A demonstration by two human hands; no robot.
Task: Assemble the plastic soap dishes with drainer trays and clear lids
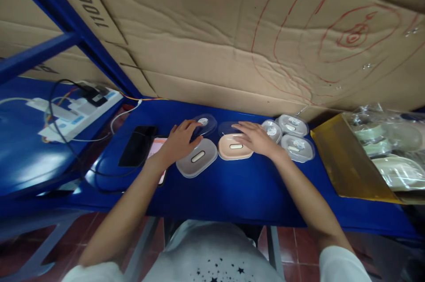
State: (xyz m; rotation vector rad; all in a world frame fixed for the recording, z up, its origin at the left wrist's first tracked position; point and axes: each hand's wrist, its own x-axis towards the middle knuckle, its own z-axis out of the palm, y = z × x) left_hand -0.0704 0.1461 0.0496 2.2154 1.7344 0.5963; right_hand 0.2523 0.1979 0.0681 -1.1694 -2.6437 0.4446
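Note:
My left hand [183, 140] reaches over a grey oval-cornered lid [196, 161] with a pale raised piece at its middle. Its fingers are spread, the tips beside a clear plastic cover [207, 125] with a round white label. On the right, my right hand [257, 137] stretches its fingers over the edge of a peach lid [235, 148]. Behind that lid a second clear plastic cover [226, 128] is partly hidden by the fingers. Whether the fingertips press on the covers I cannot tell.
Several clear-covered containers [296, 148] stand right of my hand. Farther right is a cardboard box [341, 162] of plastic-wrapped pieces. On the left lie a black phone [136, 147], a lit-screen phone [162, 179] and a power strip [79, 111] with cables. A cardboard wall [199, 52] rises behind.

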